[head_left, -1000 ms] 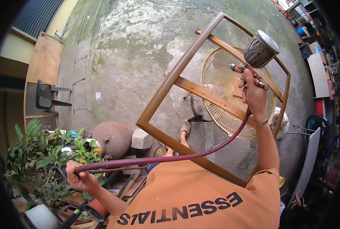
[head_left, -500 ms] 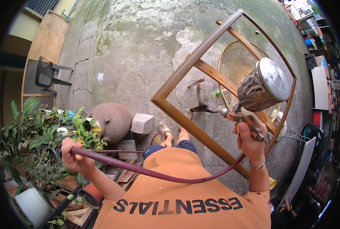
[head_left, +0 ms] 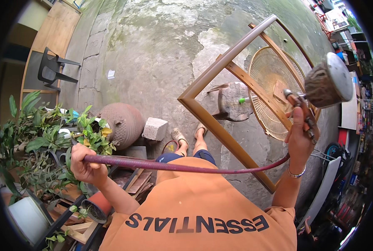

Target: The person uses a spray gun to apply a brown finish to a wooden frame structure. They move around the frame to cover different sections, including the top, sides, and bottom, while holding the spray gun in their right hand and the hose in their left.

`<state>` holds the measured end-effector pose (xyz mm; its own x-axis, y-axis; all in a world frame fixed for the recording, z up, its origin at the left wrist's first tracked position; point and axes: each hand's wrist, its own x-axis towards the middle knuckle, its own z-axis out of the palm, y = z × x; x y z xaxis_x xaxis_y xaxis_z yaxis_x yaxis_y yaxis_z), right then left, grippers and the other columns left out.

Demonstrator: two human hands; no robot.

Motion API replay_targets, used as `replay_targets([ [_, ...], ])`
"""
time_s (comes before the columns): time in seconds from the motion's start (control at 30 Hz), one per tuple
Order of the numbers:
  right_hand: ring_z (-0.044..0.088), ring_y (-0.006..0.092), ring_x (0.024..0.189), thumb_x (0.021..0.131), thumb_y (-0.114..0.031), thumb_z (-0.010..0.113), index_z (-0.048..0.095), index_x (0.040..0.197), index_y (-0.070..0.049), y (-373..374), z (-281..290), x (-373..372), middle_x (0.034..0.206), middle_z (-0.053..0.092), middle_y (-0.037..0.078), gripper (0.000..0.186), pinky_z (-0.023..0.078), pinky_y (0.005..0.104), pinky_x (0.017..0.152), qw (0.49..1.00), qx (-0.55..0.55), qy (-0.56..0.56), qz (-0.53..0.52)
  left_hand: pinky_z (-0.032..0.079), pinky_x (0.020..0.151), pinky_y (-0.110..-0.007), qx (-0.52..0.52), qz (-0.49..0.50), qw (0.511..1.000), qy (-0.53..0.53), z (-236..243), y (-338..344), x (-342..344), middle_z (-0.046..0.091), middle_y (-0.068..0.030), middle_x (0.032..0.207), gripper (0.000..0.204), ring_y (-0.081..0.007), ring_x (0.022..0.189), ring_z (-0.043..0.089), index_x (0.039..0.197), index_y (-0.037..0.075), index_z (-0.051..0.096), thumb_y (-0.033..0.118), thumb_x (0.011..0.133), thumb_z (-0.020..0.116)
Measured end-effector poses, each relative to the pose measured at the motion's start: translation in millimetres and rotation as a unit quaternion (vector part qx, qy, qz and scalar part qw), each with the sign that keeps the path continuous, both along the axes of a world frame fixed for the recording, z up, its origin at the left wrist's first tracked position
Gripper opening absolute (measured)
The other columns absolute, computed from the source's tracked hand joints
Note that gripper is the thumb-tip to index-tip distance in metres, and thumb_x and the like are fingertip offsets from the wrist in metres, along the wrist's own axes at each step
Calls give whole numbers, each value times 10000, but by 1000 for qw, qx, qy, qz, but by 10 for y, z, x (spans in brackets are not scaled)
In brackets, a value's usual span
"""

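Note:
My right hand [head_left: 300, 136] is wrapped round the grip of a spray gun [head_left: 302, 113], whose stained metal paint cup [head_left: 326, 83] juts up to the right. A dark red air hose [head_left: 194, 167] runs from the gun across my front to my left hand [head_left: 87, 164], which is closed round it. Beyond the gun stands a brown wooden frame [head_left: 213, 117], tilted, with two lighter slats [head_left: 253, 90] across it. Behind the slats is a round woven fan guard or basket [head_left: 270, 71], partly covered by them. A worn stool [head_left: 232, 102] shows through the frame.
Left of my feet are a concrete block [head_left: 155, 129] and a big clay jar [head_left: 122, 125]. Potted plants [head_left: 48, 142] and scrap wood crowd the left side. A dark plastic chair [head_left: 54, 69] stands farther off. Cluttered shelves [head_left: 366, 113] and a pale board [head_left: 325, 192] line the right.
My right hand has moved the spray gun rightward, and its cup has swung outward, uncovering more of the woven round piece. The hose is pulled straighter; my left hand stays closed on it.

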<state>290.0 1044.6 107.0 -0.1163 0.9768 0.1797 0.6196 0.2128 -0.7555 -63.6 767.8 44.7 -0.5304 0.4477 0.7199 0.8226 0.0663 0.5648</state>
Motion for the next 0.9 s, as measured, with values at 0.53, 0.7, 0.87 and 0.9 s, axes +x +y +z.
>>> replay_targets([
  [0.53,544,99,543,855,-113,750,719,984,-5,-630,283,-468,686,654,40,170,445,246,538,935,-151,-6,320,257,543,-289,20,-31,999,-23,-206,-304,-293,409,-12,605,703,-139,545,386,706,41,479,721,867,549],
  [0.7,494,56,529,888,-153,732,729,1024,-32,-498,230,-438,625,576,7,182,365,246,484,976,-24,-93,194,204,513,-304,-48,-82,982,-163,-367,-428,-328,357,10,555,727,-122,509,335,585,49,403,685,913,532],
  [0.87,407,12,398,1010,-385,566,643,1174,43,-695,372,248,901,728,93,465,304,175,340,999,-8,40,8,315,490,-294,-389,-158,821,-387,-678,-205,-115,487,-6,572,411,-73,552,400,688,-17,529,263,967,640],
  [0.9,419,21,395,1003,-408,569,639,1167,51,-799,426,346,891,724,108,492,312,177,343,998,0,64,-27,384,513,-272,-449,-185,760,-432,-800,-111,-107,565,-15,606,311,-70,565,464,810,-17,619,252,965,646],
])
